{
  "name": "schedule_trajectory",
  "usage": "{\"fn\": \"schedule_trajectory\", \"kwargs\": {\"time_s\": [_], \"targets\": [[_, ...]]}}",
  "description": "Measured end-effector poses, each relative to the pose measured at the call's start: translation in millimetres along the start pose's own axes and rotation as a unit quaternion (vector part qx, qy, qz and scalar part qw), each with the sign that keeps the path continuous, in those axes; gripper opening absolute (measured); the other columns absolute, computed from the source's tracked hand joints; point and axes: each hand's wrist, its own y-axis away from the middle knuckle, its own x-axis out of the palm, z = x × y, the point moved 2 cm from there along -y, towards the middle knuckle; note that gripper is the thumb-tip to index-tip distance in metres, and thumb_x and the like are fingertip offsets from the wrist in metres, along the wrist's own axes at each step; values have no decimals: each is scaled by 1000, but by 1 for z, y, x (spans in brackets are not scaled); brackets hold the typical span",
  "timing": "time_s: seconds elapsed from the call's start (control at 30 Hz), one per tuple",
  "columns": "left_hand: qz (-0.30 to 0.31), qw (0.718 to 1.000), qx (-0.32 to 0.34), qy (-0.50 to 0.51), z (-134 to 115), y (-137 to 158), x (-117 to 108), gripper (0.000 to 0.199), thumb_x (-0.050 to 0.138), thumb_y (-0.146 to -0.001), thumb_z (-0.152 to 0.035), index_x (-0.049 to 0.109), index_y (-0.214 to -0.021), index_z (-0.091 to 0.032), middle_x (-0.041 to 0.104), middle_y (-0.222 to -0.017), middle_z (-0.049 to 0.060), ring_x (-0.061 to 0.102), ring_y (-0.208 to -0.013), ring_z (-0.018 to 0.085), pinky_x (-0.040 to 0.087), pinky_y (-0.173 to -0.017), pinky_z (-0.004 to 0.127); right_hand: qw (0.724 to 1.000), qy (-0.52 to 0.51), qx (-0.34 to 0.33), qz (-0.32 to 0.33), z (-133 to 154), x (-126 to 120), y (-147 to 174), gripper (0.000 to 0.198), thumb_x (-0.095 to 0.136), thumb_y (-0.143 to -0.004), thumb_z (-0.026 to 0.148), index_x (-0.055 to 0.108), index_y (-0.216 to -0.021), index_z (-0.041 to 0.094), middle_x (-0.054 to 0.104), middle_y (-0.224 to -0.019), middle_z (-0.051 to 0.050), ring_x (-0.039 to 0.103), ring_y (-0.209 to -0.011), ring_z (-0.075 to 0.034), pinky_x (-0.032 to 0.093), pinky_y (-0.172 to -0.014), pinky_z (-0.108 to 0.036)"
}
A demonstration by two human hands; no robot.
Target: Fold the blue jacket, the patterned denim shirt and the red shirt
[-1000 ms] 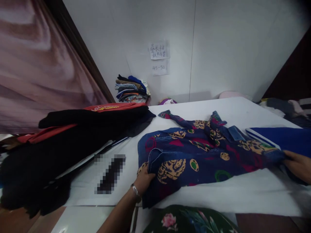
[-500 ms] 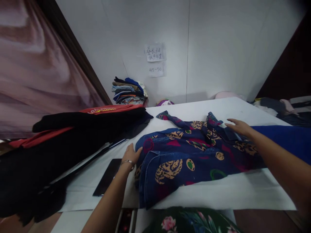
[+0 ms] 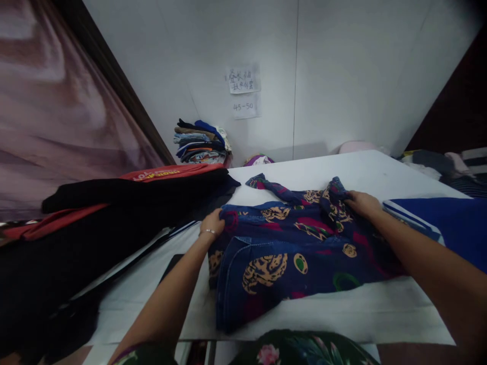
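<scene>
On the white counter (image 3: 365,170), in front of the person, I've got the patterned jacket (image 3: 315,241) lying spread sideways: dark blue, tan animal motifs, magenta and green shapes, hem end to the left, both sleeves on the far side. Left grip (image 3: 213,223) is closed, thumb and fingers pinching the far corner of the hem. Right grip (image 3: 364,204) is nearly closed too, fingertips on the far sleeve just below its cuff; I read that as a pinch, fabric hides the exact contact. Left of the jacket: a black garment (image 3: 114,223) heaped with a red garment (image 3: 152,173). A flat black object (image 3: 171,264) sits partly behind the left forearm; can't tell what it is. Right side: blue garment (image 3: 449,220), beyond the right forearm. Folded stack (image 3: 201,143) stands by the wall (image 3: 335,71), under two paper notes (image 3: 244,80).
</scene>
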Motion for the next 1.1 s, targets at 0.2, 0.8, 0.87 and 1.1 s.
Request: {"fn": "schedule_trajectory", "kwargs": {"time_s": [0.2, 0.8, 0.87, 1.1], "targets": [[-74, 996, 7, -40, -26, -70, -68, 47, 55, -87, -33, 52, -133, -24, 62, -128, 11, 60, -116, 30, 48, -94, 41, 990, -20, 89, -107, 16, -33, -9, 52, 43, -88, 47, 58, -129, 19, 68, -113, -15, 61, -105, -32, 47, -80, -40], [-16, 994, 11, 104, 24, 72, 16, 54, 47, -90, -52, 53, -134, -21, 65, -123, 8, 62, -109, 24, 47, -91, 31, 980, -173, -10, -97, -13, -27, 161, 37, 49, -80, 55, 63, -108, 34, 68, -116, -7, 61, -110, -34, 50, -91, -47], [11, 993, -26, 111, 27, 81, 20, 59, 49, -89, -53, 49, -138, -21, 67, -118, 8, 65, -102, 24, 49, -85, 32, 981, -179, 48, -59, -27, -17, 176, 39, 50, -78, 59, 60, -111, 40, 70, -112, -5, 64, -102, -35, 53, -84, -50], [-28, 997, 74, 5, -12, 51, 15, 44, 52, -90, -35, 56, -131, -19, 60, -133, 11, 53, -123, 24, 38, -103, 34, 994, -98, -33, -22, -23, -5, 157, 59, 46, -76, 62, 60, -120, 26, 65, -121, -14, 63, -102, -38, 51, -86, -49]]}}
